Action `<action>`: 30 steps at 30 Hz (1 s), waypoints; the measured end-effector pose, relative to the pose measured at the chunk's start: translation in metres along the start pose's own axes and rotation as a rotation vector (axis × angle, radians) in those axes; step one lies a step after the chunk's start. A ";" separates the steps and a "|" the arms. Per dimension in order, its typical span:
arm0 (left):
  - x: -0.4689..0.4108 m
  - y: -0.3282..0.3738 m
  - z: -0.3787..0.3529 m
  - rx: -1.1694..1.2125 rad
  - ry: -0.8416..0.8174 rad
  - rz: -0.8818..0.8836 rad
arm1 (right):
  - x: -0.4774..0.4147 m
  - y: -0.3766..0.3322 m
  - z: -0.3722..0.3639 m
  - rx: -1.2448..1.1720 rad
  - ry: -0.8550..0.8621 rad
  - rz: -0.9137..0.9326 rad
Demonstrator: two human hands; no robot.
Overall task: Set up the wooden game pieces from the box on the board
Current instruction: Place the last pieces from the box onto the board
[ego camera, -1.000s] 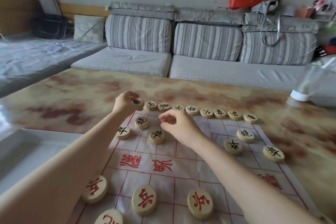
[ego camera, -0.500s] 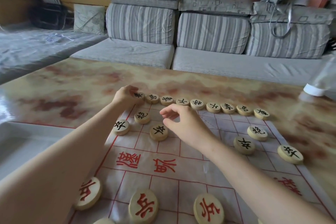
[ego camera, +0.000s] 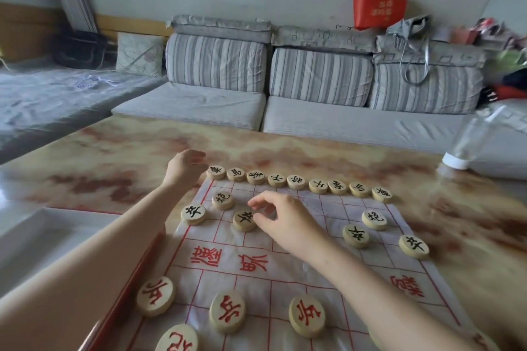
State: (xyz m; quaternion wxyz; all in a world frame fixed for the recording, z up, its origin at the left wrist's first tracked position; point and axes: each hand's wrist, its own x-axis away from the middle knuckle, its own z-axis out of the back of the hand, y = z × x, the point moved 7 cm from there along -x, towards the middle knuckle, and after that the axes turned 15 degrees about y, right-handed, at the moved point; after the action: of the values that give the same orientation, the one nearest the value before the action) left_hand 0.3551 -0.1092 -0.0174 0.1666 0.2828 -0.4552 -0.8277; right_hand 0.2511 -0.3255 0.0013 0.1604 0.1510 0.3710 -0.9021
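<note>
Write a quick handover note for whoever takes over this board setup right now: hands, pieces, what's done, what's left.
Left hand: loosely curled, nothing seen in it, beside the far-left corner of the white cloth board with red grid lines.
Right hand: fingertips at a round wooden black-lettered piece; grip unclear.
Done: far row of nine black-lettered pieces; six more ahead, counting that one.
Four round wooden red-lettered pieces show on the near side.
Left: spot under the right hand is hidden; near side is cut off, so check both.
</note>
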 end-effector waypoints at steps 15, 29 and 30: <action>0.195 0.038 0.127 0.262 -0.190 -0.053 | 0.124 -0.066 0.003 -0.037 -0.147 -0.100; 0.284 -0.009 0.220 0.200 -0.021 -0.185 | 0.225 -0.106 -0.025 -0.036 -0.171 -0.072; 0.288 -0.016 0.223 0.187 -0.010 -0.197 | 0.227 -0.109 -0.026 -0.017 -0.154 -0.054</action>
State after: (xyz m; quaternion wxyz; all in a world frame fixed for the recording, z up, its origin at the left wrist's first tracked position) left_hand -0.0089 -0.1072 -0.0271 0.0550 0.3364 -0.5012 -0.7954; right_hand 0.0060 -0.2740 -0.0380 0.1652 0.0700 0.3691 -0.9119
